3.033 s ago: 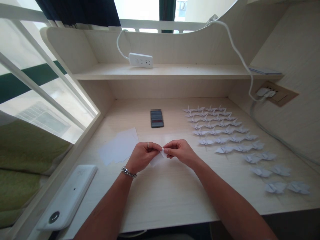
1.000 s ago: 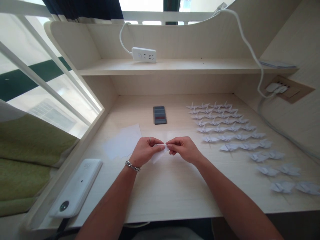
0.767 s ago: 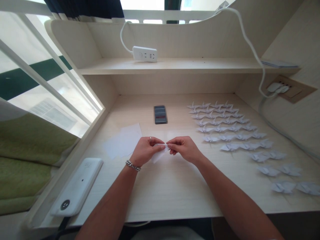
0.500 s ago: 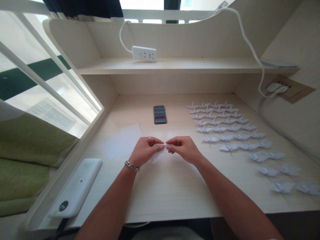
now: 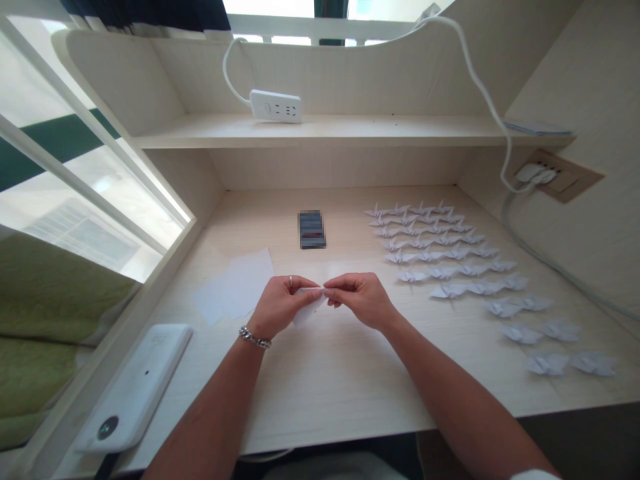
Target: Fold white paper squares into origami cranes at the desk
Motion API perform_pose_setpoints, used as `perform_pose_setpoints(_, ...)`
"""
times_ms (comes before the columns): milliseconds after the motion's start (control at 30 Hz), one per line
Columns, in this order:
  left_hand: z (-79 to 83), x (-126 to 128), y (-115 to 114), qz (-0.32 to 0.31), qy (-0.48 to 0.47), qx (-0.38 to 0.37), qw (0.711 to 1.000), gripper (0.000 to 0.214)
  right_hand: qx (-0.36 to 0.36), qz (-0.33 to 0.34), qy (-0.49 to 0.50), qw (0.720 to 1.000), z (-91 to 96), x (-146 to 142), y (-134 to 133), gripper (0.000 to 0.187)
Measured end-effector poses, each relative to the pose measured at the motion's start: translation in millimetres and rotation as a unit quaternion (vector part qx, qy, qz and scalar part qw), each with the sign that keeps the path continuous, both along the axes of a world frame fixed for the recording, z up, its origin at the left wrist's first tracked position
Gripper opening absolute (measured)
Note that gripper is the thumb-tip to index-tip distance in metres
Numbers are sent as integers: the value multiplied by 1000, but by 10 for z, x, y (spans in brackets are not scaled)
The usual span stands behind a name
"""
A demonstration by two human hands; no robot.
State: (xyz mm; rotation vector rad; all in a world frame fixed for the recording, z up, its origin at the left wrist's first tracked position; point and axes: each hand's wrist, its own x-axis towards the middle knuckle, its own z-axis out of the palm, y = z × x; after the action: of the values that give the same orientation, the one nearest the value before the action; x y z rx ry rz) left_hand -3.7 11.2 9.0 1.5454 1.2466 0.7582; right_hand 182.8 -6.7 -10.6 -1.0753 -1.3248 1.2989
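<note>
Between my hands, just above the desk, is a small folded piece of white paper (image 5: pixel 309 308). My left hand (image 5: pixel 284 301), with a ring and a chain bracelet, pinches it between thumb and index finger. The fingertips of my right hand (image 5: pixel 361 297) are closed on the paper's right corner, almost touching the left fingertips. Loose white paper sheets (image 5: pixel 235 287) lie flat on the desk to the left of my left hand. Rows of folded white paper cranes (image 5: pixel 440 250) stand on the right side of the desk.
A dark phone-like object (image 5: pixel 312 230), its surface pixelated, lies beyond my hands. At the front left is a white device (image 5: pixel 135 387) with a round dark spot and a black cable. A power strip (image 5: pixel 276 107) rests on the shelf (image 5: pixel 340 127); a white cable (image 5: pixel 480 80) hangs at right.
The camera view has shifted slightly, so the desk and its contents appear farther left. Both hands keep their pinch on the folded paper, with little visible change in its shape.
</note>
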Motion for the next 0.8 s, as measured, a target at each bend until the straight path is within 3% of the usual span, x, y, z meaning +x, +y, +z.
perform_pose_setpoints(267, 21, -3, -7, 9, -3, -19, 1000, 28, -40, 31, 27, 998, -9, 27, 42, 33)
perform_pose_setpoints(400, 32, -3, -3, 22, -25, -47, 998, 30, -75, 3, 77, 994, -15, 59, 91, 41)
perform_pose_setpoints(667, 44, 16, -5, 21, -15, -56, 998, 30, -5, 18, 1, 1000, -40, 33, 57, 29)
perform_pose_setpoints(800, 35, 22, -3, 16, -7, -49, 999, 28, -5, 29, -16, 999, -47, 20, 47, 27)
